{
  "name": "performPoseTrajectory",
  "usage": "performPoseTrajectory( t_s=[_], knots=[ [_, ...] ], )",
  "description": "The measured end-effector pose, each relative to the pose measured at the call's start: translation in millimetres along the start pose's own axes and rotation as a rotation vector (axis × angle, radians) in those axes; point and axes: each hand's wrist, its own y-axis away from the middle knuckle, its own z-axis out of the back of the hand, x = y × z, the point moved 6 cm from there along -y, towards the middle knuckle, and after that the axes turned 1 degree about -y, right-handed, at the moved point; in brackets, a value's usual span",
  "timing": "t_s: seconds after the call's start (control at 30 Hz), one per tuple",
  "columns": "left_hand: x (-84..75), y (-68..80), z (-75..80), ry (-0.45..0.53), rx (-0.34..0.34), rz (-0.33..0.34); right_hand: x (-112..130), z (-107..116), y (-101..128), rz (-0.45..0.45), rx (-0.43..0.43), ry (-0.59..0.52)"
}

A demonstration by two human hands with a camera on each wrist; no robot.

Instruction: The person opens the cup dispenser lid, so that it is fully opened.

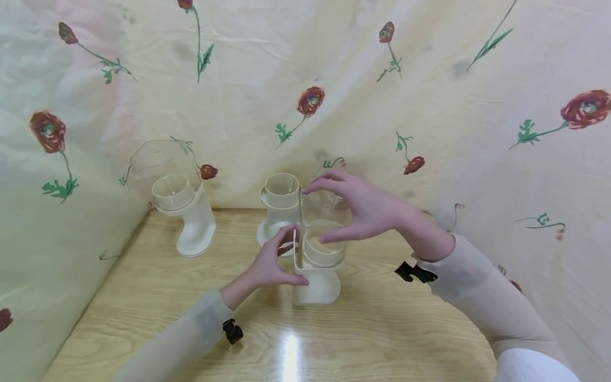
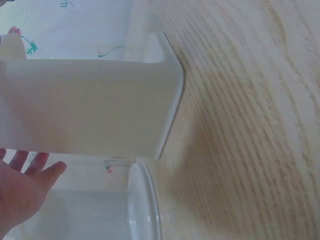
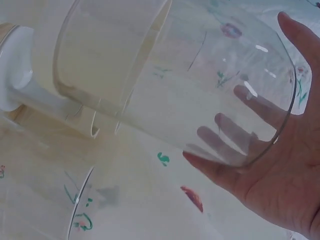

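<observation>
A cream plastic base [image 1: 319, 285] stands on the wooden table [image 1: 391, 329], with a clear plastic bowl [image 1: 325, 233] at its top. My left hand [image 1: 288, 258] grips the base's left side, thumb on the front face. My right hand [image 1: 328, 213] grips the clear bowl from the right, fingers curled round its wall. In the left wrist view the base's flat side [image 2: 90, 105] fills the frame, with my fingers [image 2: 30, 175] and the bowl's rim [image 2: 144, 205] below it. The right wrist view shows the clear bowl [image 3: 175, 85] tilted, my fingers [image 3: 210, 167] against it.
A second cream base [image 1: 281, 204] stands just behind the held one. A third [image 1: 188, 223], with a clear bowl [image 1: 150, 164] behind it, stands at the back left. A flowered cloth [image 1: 429, 95] hangs close round the table on all sides.
</observation>
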Motion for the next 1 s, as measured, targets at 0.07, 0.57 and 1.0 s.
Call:
performPoseTrajectory(
  t_s=[0.07, 0.57, 1.0],
  knots=[
    [-3.0, -1.0, -0.6, -0.012, -0.009, -0.010, 3.2, -1.6, -3.5, 0.007, 0.001, 0.037],
    [-2.3, -4.8, -0.4, -0.028, 0.026, 0.005, 3.3, -16.6, -6.7, -0.051, 0.170, 0.085],
    [1.4, -8.7, 0.6, -0.033, 0.067, 0.022, -2.9, -18.0, 2.5, 0.014, 0.075, 0.014]
  ],
)
